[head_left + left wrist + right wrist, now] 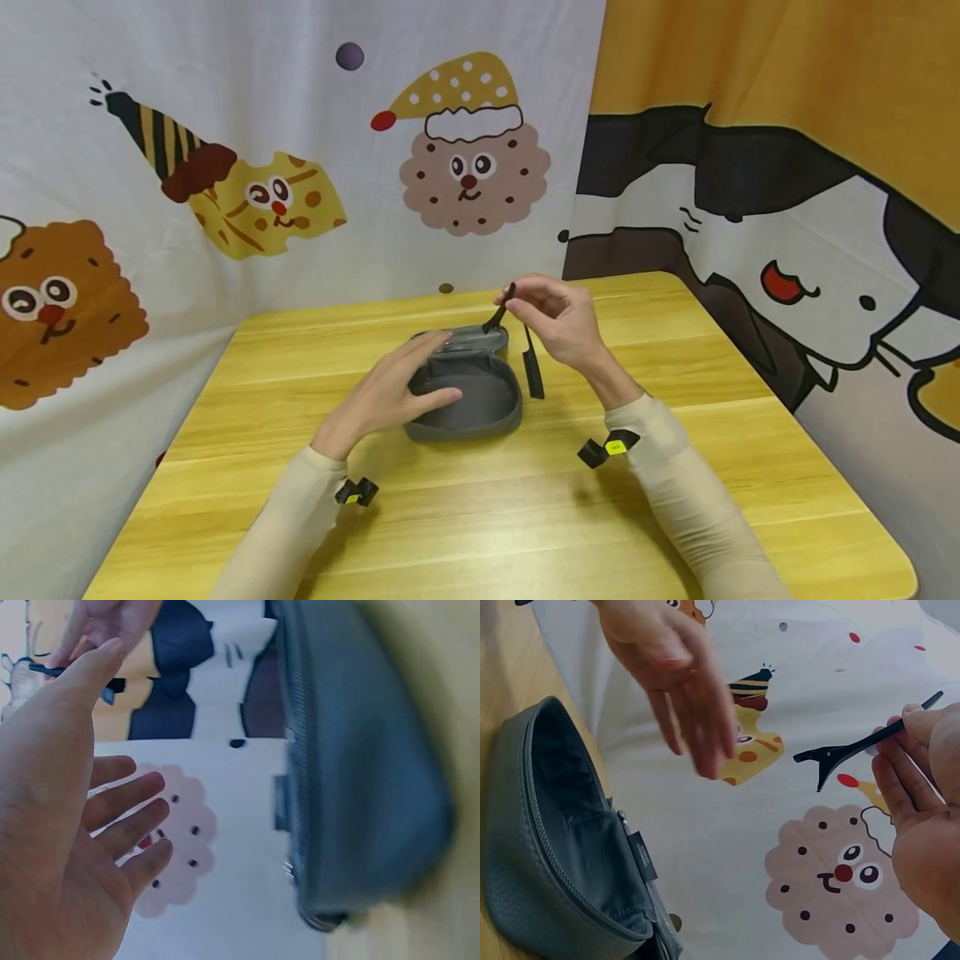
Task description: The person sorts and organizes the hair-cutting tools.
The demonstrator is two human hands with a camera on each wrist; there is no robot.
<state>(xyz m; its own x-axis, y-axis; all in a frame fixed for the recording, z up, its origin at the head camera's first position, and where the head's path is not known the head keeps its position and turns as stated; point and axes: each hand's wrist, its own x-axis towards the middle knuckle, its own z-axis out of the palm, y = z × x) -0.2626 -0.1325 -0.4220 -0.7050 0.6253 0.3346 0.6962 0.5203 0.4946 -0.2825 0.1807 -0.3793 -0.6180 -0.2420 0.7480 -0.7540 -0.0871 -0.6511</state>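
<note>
A grey zip case [465, 423] stands unzipped on the table, its lid [468, 340] folded back towards the wall. Between thumb and fingers, my right hand [558, 321] pinches a slim black hair clip [847, 752] above the lid. The clip's forked end points away from the hand in the right wrist view. My left hand [397, 383] hovers at the case's left side, fingers extended and thumb spread, holding nothing. In the left wrist view the palm of the left hand [75, 825] shows apart from the case [360, 772]. To the right of the case lies a black tail comb [532, 372].
The wooden table [465, 525] has a rounded front right corner. Behind it hangs a white curtain [300, 100] with cartoon prints, and a yellow one [787, 67] at the right. Small black cameras are strapped to both wrists.
</note>
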